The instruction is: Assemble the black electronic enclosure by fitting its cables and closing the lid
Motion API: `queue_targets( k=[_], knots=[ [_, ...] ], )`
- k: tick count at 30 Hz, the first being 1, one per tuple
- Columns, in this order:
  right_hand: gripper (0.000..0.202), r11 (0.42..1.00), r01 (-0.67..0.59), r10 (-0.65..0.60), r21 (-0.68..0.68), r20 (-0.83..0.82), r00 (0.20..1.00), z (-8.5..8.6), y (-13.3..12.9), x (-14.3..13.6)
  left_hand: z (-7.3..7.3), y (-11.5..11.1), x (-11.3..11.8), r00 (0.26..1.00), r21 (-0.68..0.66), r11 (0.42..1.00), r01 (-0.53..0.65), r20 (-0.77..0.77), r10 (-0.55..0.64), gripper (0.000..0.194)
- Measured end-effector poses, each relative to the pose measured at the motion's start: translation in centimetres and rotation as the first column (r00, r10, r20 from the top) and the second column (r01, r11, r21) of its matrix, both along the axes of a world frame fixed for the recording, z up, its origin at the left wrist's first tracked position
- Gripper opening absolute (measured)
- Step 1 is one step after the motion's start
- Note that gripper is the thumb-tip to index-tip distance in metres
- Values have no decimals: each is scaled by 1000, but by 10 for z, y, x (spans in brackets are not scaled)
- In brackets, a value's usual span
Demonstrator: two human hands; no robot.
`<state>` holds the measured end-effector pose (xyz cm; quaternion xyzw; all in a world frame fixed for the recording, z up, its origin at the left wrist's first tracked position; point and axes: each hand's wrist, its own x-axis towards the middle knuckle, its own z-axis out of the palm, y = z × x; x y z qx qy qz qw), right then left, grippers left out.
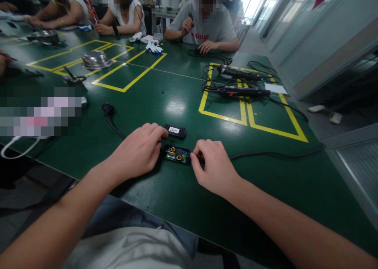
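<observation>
In front of me lies a small open black case with a circuit board (176,154) in it, showing copper-coloured coils and blue wires. My left hand (140,149) is closed at the case's left end, its thumb against that end and its index finger reaching to the cover's edge. Just behind the case rests its ribbed black cover (175,131) with a white label. At the right end, my right hand (215,166) pinches the black cable (265,154) where it meets the case; the fingertips partly hide that spot. A plug (108,109) on a cord lies left of the cover.
Two black electric screwdrivers (242,91) with cords lie at the back right by yellow tape (223,118). Metal bowls (96,60) and gloves (154,47) stand farther left. A person (203,28) works across the green table (147,103); others sit beyond.
</observation>
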<state>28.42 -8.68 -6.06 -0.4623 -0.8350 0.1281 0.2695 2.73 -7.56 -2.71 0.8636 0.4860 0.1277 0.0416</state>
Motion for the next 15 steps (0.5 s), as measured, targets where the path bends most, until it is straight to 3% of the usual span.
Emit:
queue_targets(
  k=[4,7,10,15],
  knots=[
    [18,1000,5,-5,7,-12,1000,-2,0,0,6,17,10,999,64,997,-43,21,42,42],
    [12,1000,13,-13,2,-25,1000,-3,0,0,1,32,17,999,-28,999,-18,49,19,49],
    [5,1000,19,-20,-15,-60,998,-2,0,-1,-5,37,19,997,-89,996,-24,76,30,42],
    [41,999,11,-15,-49,-82,997,2,-4,1,-8,22,11,966,22,996,89,242,-92,42]
  ],
)
